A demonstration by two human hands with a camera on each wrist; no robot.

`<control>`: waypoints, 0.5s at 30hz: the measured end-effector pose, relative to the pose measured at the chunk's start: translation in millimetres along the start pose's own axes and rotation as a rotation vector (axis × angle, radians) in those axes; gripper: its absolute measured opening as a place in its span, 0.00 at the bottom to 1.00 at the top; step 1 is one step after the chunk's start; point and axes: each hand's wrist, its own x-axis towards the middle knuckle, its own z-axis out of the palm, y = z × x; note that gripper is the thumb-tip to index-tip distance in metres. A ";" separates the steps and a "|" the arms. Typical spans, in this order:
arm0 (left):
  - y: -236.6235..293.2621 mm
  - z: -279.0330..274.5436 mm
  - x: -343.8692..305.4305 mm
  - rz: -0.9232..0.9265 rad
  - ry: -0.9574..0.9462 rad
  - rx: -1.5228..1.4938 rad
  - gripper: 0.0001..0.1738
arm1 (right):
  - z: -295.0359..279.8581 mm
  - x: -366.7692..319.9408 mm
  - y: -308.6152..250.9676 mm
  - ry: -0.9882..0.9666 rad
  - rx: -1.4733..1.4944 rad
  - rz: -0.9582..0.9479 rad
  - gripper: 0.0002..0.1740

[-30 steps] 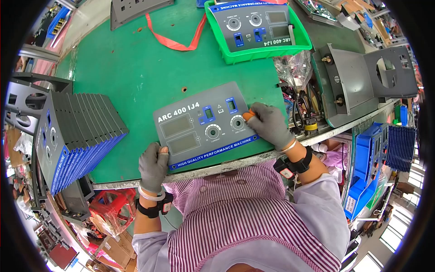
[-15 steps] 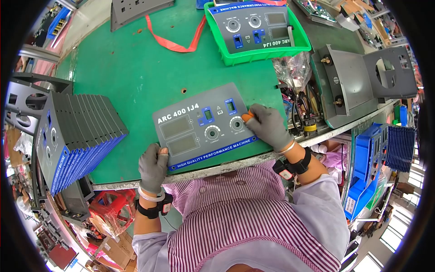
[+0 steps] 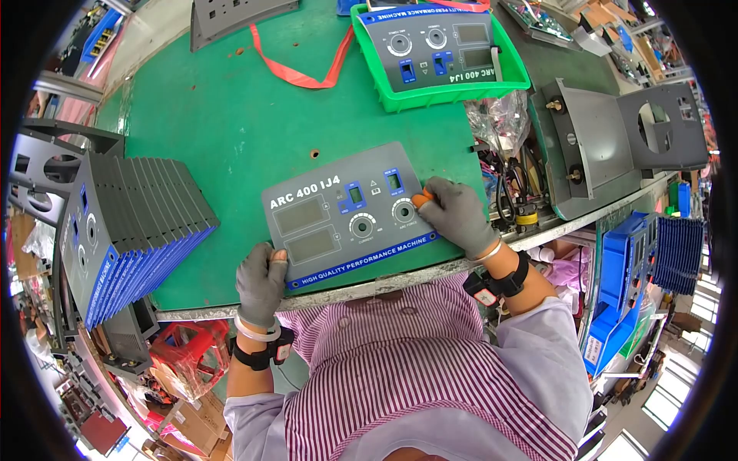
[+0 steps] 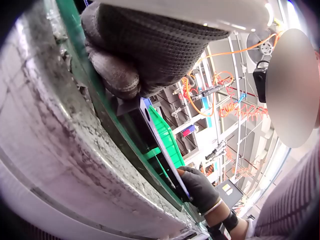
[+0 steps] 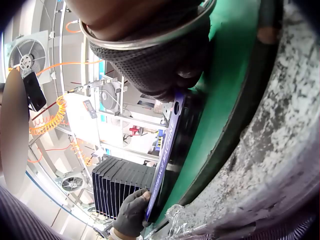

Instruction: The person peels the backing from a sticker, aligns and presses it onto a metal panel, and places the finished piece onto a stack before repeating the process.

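Benchtop [image 3: 215,111] carries the front panel [image 3: 334,201] between both hands, blue border near the metal front edge [image 3: 369,293]; a pull toward the body could take the panel over that edge. Panel stack [image 3: 150,203] stands slanted to the outside of the left hand [image 3: 261,280]; an outward sweep might topple it. Left hand grips the near-left corner; right hand [image 3: 459,219] grips the opposite side. Uneven release would likely drop one corner.

Clearance: the widest room lies beyond both hands, up to the green tray [image 3: 446,97]. Outside the right hand, wiring [image 3: 501,190] limits travel. A small hole [image 3: 314,154] ahead of the panel may catch a corner.
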 end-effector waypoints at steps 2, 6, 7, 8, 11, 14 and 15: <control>4.0 -1.2 0.4 -0.023 -0.009 0.002 0.11 | -1.7 0.2 -4.5 0.006 -0.078 -0.028 0.12; 13.4 -6.5 1.8 -0.024 -0.025 0.142 0.12 | -12.5 4.1 -17.8 0.027 -0.452 -0.228 0.15; 15.5 -8.5 2.3 -0.013 -0.031 0.206 0.13 | -14.3 5.0 -20.1 0.015 -0.496 -0.219 0.16; 17.6 -10.1 3.3 -0.002 -0.039 0.290 0.13 | -16.9 6.3 -22.1 0.006 -0.541 -0.212 0.17; 22.8 -14.2 2.9 0.051 -0.018 0.490 0.15 | -27.1 6.5 -24.2 0.059 -0.596 -0.141 0.19; 15.4 -6.3 -2.6 0.126 0.082 0.492 0.15 | -29.9 -2.0 -7.8 0.114 -0.445 -0.088 0.21; 12.3 -4.1 -6.3 0.138 0.122 0.424 0.16 | -27.9 -7.7 -3.9 0.123 -0.368 -0.081 0.23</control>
